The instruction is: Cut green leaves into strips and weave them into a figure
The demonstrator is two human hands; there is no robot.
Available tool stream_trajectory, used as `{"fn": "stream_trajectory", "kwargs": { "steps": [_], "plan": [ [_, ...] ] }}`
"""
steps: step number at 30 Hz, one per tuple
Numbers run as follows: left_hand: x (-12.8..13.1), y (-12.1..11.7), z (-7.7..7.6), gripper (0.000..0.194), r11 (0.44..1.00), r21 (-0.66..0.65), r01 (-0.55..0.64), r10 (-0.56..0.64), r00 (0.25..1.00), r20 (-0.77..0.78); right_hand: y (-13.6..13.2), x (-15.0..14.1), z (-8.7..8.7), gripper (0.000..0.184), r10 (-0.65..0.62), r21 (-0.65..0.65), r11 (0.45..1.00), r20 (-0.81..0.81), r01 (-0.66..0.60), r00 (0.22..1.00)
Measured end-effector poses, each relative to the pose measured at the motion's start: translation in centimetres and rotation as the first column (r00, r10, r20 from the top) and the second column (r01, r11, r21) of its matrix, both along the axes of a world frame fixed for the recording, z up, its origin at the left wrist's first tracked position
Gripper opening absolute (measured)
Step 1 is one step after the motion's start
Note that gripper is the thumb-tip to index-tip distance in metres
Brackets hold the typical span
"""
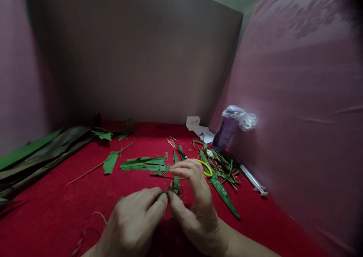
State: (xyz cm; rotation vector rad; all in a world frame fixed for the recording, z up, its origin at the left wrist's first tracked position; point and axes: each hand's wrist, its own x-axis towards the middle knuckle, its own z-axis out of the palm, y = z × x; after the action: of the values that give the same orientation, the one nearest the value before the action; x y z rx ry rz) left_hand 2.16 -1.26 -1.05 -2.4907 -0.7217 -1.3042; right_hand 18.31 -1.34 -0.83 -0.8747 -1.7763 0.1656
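My left hand (136, 215) is closed, its thumb and forefinger pinching a small piece of green leaf (162, 194) that is mostly hidden by the fingers. Close against it, my right hand (195, 204) has its thumb tip at the left fingertips and its other fingers raised well apart from the thumb. In that gap lies a narrow green leaf strip (176, 180) with small curled dark bits at its near end; whether the two pieces join is hidden. Scissors with yellow handles (209, 171) lie just beyond my right hand.
Cut leaf strips (144, 163) and a thin stick (93, 170) lie on the red cloth (56, 211). Long leaves (56, 147) are piled at left. To the right are leaf scraps (227, 166), a syringe (253, 179) and a purple container (225, 132). Toothpicks (172, 141) lie farther back.
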Motion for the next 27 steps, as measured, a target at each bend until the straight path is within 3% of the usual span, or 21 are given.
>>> {"fn": "stream_trajectory", "kwargs": {
  "steps": [7, 12, 15, 17, 19, 22, 25, 27],
  "plan": [
    [-0.5, 0.4, -0.6, 0.026, 0.986, 0.154, -0.067, 0.081, 0.993, -0.089, 0.1, 0.2, 0.4, 0.036, 0.029, -0.081, 0.996, -0.058, -0.034, 0.998],
    [-0.5, 0.4, -0.7, 0.025, 0.988, 0.142, -0.065, 0.081, 0.991, -0.108, -0.1, 0.0, 0.3, 0.037, 0.022, -0.090, 0.996, -0.085, -0.030, 0.996],
    [-0.7, 0.5, -1.1, 0.023, 0.990, 0.123, -0.069, 0.084, 0.989, -0.123, 0.3, -0.1, 0.0, 0.027, 0.007, -0.147, 0.989, -0.191, -0.036, 0.981],
    [-0.8, 0.7, -1.4, 0.022, 0.998, 0.019, -0.054, 0.055, 0.995, -0.080, 1.1, 0.3, 0.1, 0.020, -0.044, -0.215, 0.976, -0.314, -0.026, 0.948],
    [-0.7, 0.8, -1.6, 0.019, 0.984, -0.178, -0.015, 0.018, 1.000, 0.016, 2.2, 1.3, 0.8, 0.019, -0.159, -0.255, 0.966, -0.482, 0.036, 0.862],
    [-0.6, 0.9, -1.7, 0.013, 0.889, -0.456, 0.028, 0.073, 0.976, 0.203, 4.1, 4.1, 2.7, 0.023, -0.252, -0.122, 0.963, -0.729, 0.242, 0.637],
    [-0.5, 0.9, -1.6, 0.015, 0.774, -0.624, 0.106, 0.150, 0.927, 0.344, 5.3, 7.1, 4.5, 0.023, -0.290, -0.024, 0.867, -0.837, 0.499, 0.464],
    [-0.4, 0.9, -1.4, 0.018, 0.675, -0.715, 0.181, 0.185, 0.897, 0.402, 5.6, 8.4, 5.1, 0.021, -0.303, -0.005, 0.815, -0.856, 0.579, 0.420]
  ]
}}
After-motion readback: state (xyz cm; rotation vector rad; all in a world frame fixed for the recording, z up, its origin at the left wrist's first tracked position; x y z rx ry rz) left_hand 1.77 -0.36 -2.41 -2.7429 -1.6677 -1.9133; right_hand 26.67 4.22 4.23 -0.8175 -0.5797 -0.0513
